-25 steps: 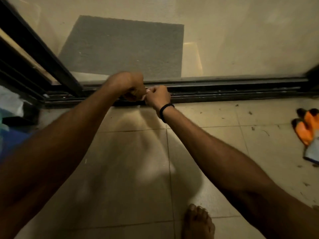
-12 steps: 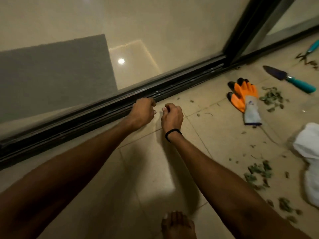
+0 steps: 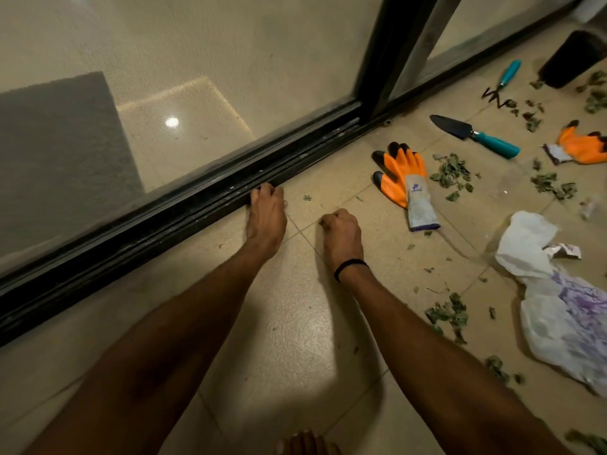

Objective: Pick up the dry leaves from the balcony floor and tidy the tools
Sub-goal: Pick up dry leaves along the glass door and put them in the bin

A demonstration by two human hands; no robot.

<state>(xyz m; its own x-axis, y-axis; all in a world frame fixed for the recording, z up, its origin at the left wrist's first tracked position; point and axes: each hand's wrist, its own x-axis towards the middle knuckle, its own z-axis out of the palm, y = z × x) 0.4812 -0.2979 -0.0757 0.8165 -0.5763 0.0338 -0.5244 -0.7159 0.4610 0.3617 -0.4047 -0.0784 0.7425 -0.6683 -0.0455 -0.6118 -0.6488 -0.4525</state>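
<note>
My left hand (image 3: 266, 213) lies on the floor tiles with its fingertips against the black sliding-door track (image 3: 170, 221). My right hand (image 3: 341, 236) is curled into a fist, knuckles up, fingertips on the tile; nothing shows in it. Dry green leaves lie in clumps (image 3: 451, 174) by an orange work glove (image 3: 402, 178) and closer to me (image 3: 448, 313). A small leaf bit (image 3: 307, 197) sits just beyond my hands. A teal-handled trowel (image 3: 473, 134), a teal hand rake (image 3: 502, 82) and a second orange glove (image 3: 583, 146) lie at the far right.
A crumpled white plastic bag (image 3: 558, 310) lies on the floor at the right. A black pot (image 3: 574, 60) stands in the far right corner with leaves around it. The glass door with mesh runs along the left. My bare foot (image 3: 305, 444) is at the bottom edge.
My view swung right, bringing the tools, gloves, leaves and bag into sight. My hands, pressed together a second ago, have parted; the left reached to the door track.
</note>
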